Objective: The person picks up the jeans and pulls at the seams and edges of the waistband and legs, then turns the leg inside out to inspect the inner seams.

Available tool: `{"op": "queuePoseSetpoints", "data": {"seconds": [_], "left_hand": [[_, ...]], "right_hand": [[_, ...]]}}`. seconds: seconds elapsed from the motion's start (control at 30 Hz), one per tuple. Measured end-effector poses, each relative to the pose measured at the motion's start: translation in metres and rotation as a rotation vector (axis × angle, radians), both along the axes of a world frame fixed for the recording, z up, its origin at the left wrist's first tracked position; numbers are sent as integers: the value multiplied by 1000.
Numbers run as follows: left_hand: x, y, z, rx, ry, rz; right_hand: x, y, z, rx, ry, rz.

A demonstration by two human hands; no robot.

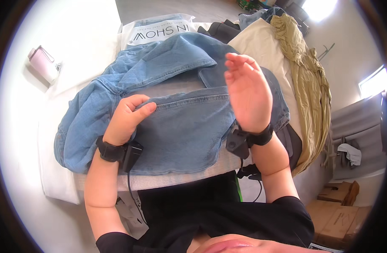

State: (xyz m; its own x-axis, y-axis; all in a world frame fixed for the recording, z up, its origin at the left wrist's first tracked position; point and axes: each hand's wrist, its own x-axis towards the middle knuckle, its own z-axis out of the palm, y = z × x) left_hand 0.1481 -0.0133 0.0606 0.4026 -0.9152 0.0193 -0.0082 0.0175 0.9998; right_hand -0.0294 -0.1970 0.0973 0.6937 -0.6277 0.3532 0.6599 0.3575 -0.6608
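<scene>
A pair of blue jeans [181, 135] lies spread in front of me, its legs folded over each other. My left hand [128, 114] is at the upper edge of the nearer leg, the thumb over the seam and the fingers curled beside it, partly hidden. Above the right end of that leg, my right hand [249, 95] is raised with palm and fingers stretched out, holding nothing. Black straps with small dark devices circle both wrists.
A clear printed bag [159, 31] with denim inside lies behind the jeans. To the right are a cream cloth [259, 44] and an olive garment [305, 84]. A pink tumbler [43, 64] stands at left. Cardboard boxes [335, 217] sit at lower right. Cables hang from my wrists.
</scene>
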Motion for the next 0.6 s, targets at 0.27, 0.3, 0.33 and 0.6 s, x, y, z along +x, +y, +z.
{"op": "queuePoseSetpoints", "data": {"seconds": [0.27,0.3,0.33,0.6], "left_hand": [[-2,2,0,-7,-46,-54],[-3,2,1,0,-38,-63],[-3,1,0,1,-37,-64],[-4,1,4,23,-57,-93]], "right_hand": [[16,23,-16,-512,296,-102],[15,23,-15,-593,408,-74],[14,23,-14,-672,520,-45],[18,20,-28,-768,799,71]]}}
